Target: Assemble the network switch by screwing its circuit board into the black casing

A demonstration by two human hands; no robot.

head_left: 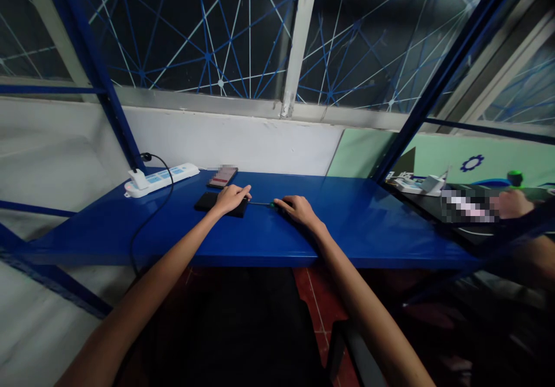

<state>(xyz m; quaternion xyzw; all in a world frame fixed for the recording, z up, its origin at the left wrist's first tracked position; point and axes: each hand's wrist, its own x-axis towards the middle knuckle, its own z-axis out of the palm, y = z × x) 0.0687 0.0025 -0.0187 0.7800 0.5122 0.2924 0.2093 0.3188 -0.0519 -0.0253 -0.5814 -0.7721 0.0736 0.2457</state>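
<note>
On the blue desk [359, 216], steady the box [205, 201] under your left hand [232, 198], its grip unclear, and align the screwdriver [262, 204] your right hand [299, 209] grasps.

The blue tabletop [260, 237] looks smooth and glossy, the black case [206, 201] matt, the thin tool shaft [260, 204] metallic, the power strip [161, 181] plastic.

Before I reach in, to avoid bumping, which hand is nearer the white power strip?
Left. The left hand is right of the white power strip; the right hand, farther right.
</note>
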